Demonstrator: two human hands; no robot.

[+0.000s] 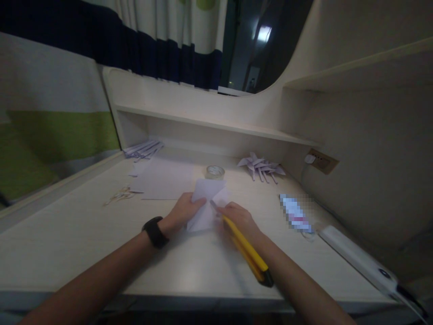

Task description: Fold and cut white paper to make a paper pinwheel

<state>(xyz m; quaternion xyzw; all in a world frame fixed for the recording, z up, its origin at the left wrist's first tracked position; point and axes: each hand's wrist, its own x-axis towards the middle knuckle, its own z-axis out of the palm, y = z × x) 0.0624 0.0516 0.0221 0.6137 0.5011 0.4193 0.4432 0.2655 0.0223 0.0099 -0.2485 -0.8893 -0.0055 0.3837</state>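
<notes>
Pale worktop (84,234), frame centre: left hand (184,211) pinches folded paper (206,203); right hand (238,217) grips yellow utility knife (245,248), blade touching paper.

A pale desk (67,234) fills the lower half of the view, its front edge running along six o'clock. At twelve o'clock a low shelf (209,124) of the same pale wood spans the back of the desk. At three o'clock a side panel (365,171) rises, curving up toward one o'clock, with a second shelf (355,67) above it and a wall socket (323,161) set low in it. At nine to eleven o'clock hangs a curtain (50,104) striped white, green and dark blue. At twelve to one o'clock a dark opening (257,49) shows one small bright light. The room is dim.
</notes>
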